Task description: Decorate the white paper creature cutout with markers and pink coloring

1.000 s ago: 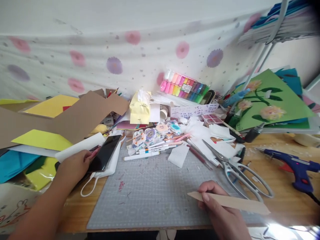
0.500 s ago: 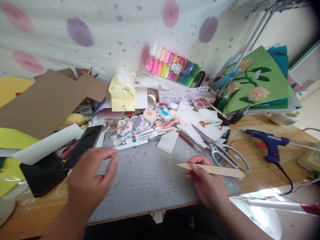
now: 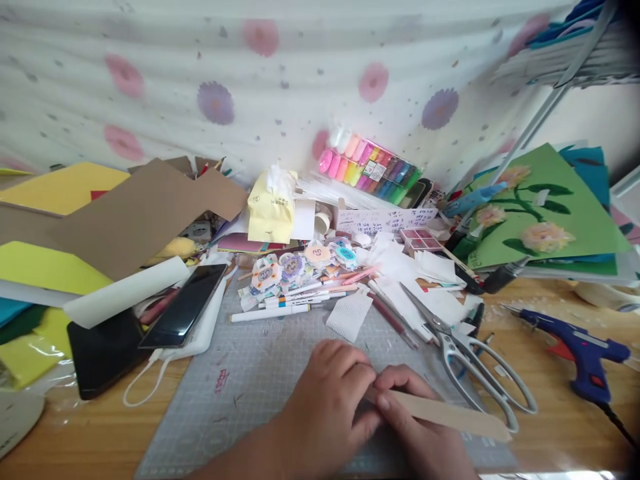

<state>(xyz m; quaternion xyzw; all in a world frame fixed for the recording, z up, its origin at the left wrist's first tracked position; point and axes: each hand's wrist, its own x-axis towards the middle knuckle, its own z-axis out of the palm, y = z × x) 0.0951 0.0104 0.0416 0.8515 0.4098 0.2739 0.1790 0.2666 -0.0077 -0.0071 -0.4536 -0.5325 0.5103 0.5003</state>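
A long, flat beige paper strip lies across my right hand, pinched between its thumb and fingers. The strip's rounded end points right, towards the scissors. My left hand is closed at the strip's left end, its fingertips against those of my right hand. That end of the strip is hidden by the fingers. Both hands are low over the grey cutting mat. Beyond them on the mat lie a white tissue square and a capped white marker.
Grey-handled scissors lie right of my hands, with a blue glue gun farther right. A phone rests on a white power bank at left. Sticker rolls, pens and paper scraps crowd the back.
My left hand has come from the left side over to the strip and closed at its left end. Both hands now meet nearer me. The view has shifted.
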